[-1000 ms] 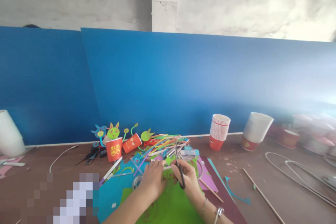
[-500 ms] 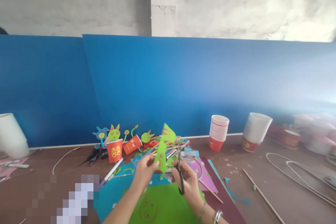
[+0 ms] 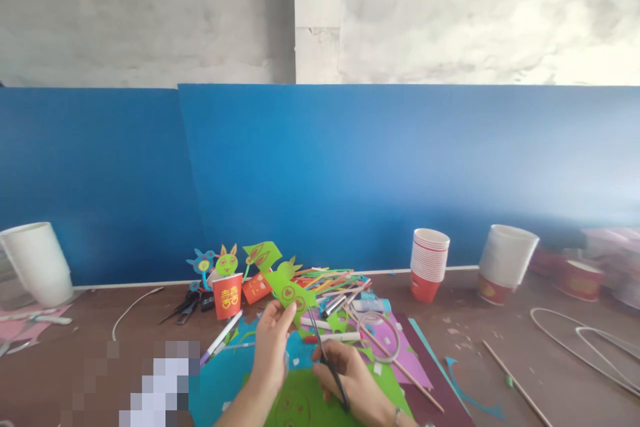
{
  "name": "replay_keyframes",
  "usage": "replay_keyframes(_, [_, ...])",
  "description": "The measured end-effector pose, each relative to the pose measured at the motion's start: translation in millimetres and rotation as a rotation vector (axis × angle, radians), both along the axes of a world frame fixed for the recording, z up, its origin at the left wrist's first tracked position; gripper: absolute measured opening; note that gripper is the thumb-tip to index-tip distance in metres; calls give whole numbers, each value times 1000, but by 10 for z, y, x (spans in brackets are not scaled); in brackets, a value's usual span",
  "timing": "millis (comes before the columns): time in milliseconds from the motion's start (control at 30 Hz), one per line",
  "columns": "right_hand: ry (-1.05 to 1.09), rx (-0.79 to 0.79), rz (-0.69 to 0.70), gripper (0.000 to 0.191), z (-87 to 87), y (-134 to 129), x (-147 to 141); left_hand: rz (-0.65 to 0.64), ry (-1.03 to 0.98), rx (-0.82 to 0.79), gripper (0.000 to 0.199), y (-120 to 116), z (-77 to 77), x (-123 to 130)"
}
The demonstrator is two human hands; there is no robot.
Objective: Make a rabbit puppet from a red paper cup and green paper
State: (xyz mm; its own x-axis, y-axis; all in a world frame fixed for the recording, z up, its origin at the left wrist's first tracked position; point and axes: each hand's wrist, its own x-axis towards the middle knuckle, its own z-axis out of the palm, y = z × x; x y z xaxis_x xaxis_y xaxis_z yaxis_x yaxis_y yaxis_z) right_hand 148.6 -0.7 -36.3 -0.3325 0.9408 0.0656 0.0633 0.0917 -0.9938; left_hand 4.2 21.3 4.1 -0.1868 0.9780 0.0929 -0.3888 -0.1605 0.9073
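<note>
My left hand (image 3: 273, 337) pinches a green paper piece (image 3: 286, 292) with an animal face and ears drawn on it in red. In my right hand (image 3: 345, 377) are black-handled scissors (image 3: 324, 353), their blades pointing up at the right edge of that paper. The blades look nearly closed; whether they touch the paper I cannot tell. Below both hands lies a green sheet (image 3: 300, 400) with another round face drawn on it, on top of a blue sheet (image 3: 215, 380). A red-capped marker (image 3: 340, 337) lies just behind the scissors.
A red paper cup (image 3: 228, 297) bearing a green cut-out face stands behind, left of a pile of coloured sticks (image 3: 330, 280). Stacked cups (image 3: 430, 263) and larger white cups (image 3: 507, 260) stand at the right. A wooden stick (image 3: 517, 383) and a cable (image 3: 585, 347) lie there too.
The green paper has turned and tilted to the left in my left hand, its drawn face now showing. My right hand with the scissors has lowered, blades now leaning left. The view has shifted slightly.
</note>
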Motion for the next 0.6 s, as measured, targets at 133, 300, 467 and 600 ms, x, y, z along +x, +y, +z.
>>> replay_keyframes(133, [89, -20, -7, 35, -1, 27, 2, -83, -5, -10, 33, -29, -88, 88])
replay_keyframes(300, [86, -75, -60, 46, 21, 32, 12, -136, -9, -24, 29, -42, -130, 132])
replay_keyframes(467, [94, -91, -64, 50, 34, 45, 9, -124, 10, -34, 26, -35, -142, 131])
replay_keyframes(600, [77, -84, -86, 50, 28, 54, 7, -125, 6, -29, 26, -25, -169, 130])
